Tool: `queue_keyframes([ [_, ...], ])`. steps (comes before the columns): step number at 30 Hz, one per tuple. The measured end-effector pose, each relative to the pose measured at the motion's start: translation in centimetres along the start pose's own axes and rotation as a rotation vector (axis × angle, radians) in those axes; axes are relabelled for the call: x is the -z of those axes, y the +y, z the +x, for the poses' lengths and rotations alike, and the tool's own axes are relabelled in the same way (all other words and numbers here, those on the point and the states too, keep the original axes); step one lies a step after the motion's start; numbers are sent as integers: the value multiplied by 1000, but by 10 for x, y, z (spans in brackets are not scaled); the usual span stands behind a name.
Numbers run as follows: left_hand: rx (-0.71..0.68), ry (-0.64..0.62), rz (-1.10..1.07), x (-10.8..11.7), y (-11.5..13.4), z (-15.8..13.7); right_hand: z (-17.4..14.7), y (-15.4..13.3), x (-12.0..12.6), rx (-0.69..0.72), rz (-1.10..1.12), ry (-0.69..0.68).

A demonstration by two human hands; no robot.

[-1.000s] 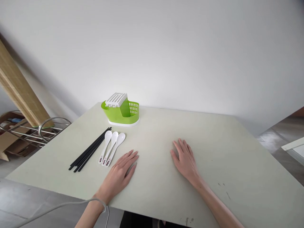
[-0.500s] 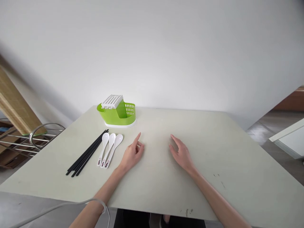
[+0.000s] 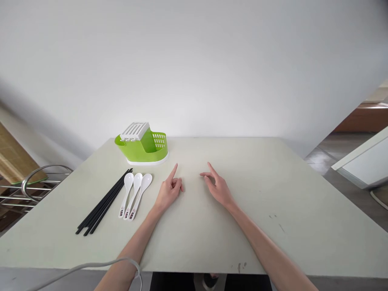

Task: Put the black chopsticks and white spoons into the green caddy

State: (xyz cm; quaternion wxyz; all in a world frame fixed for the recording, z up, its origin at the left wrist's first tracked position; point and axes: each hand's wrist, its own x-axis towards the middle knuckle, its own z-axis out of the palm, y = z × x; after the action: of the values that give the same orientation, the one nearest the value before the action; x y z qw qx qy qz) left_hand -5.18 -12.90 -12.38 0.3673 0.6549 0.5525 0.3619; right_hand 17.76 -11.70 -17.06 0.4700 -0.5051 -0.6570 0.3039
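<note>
My left hand (image 3: pixel 170 189) rests over the table, index finger stretched forward and the other fingers loosely curled, holding nothing. To its left lie three white spoons (image 3: pixel 138 190), side by side with bowls pointing away from me. Several black chopsticks (image 3: pixel 104 204) are bunched in a slanting row left of the spoons. Behind them stands a green and white utensil holder (image 3: pixel 142 147) with a slotted white top and a lattice basket section. My right hand (image 3: pixel 218 186) is open and holds nothing, its index finger extended, right of my left hand and apart from it.
The pale table (image 3: pixel 194 242) backs onto a white wall (image 3: pixel 212 72). A grey cable (image 3: pixel 91 265) crosses my left forearm at the front edge. On the left are a metal rack (image 3: pixel 27 190) and a wooden board (image 3: pixel 18 155); a white panel (image 3: pixel 363 161) stands at right.
My right hand has shifted left, closer to my left hand, and its index finger now points forward. My left hand keeps its pose. The view has turned slightly; the objects lie undisturbed.
</note>
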Motion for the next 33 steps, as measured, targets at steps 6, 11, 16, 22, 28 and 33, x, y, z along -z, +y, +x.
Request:
queue_keyframes([
  [6, -7, -4, 16, -2, 0, 0, -2, -2, 3, -34, 34, 0],
  [11, -16, -35, 27, 2, 5, 0, -4, -2, 3, -42, 24, 2],
  [16, -188, 268, 315, 59, 36, 22, -6, -2, 4, -82, 28, -24],
  [22, -338, 702, 780, 164, 51, 65, -7, 0, 2, -89, 18, -18],
  [28, -215, 414, 750, 185, 32, 82, -7, 1, 1, -79, 18, -7],
  [33, -251, 350, 722, 154, 47, 85, -7, 0, 1, -104, 9, -9],
])
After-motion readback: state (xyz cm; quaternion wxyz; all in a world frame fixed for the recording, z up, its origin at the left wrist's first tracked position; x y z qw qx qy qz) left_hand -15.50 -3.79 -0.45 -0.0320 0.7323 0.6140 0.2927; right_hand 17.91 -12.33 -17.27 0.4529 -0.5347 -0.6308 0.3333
